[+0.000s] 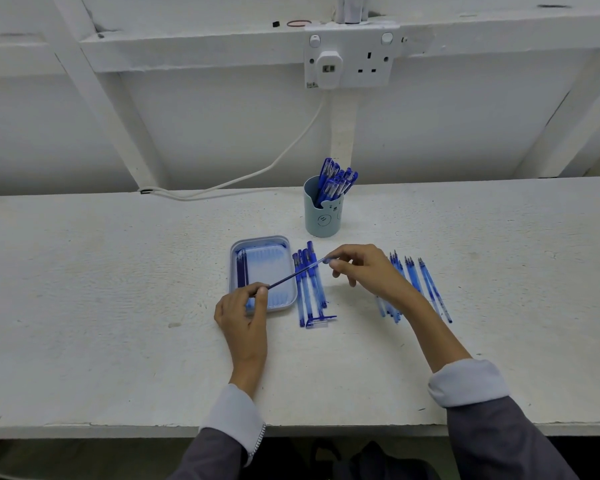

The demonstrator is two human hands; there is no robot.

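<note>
A thin blue ink refill (293, 274) runs slantwise above the table, its lower end pinched by my left hand (244, 315) and its upper end by my right hand (362, 270). Under my left hand lies a pale blue tray (290, 268) with a few dark refills (242, 271) along its left side. Between tray and right hand, several blue pen caps (308, 284) lie in a row. Several blue pen barrels (426, 285) lie side by side behind my right wrist.
A light blue cup (323, 216) full of blue pens (335, 183) stands behind the tray. A white cable (257, 174) runs from the wall socket (349, 60) down onto the white table (118, 306). The table's front edge is just below my sleeves.
</note>
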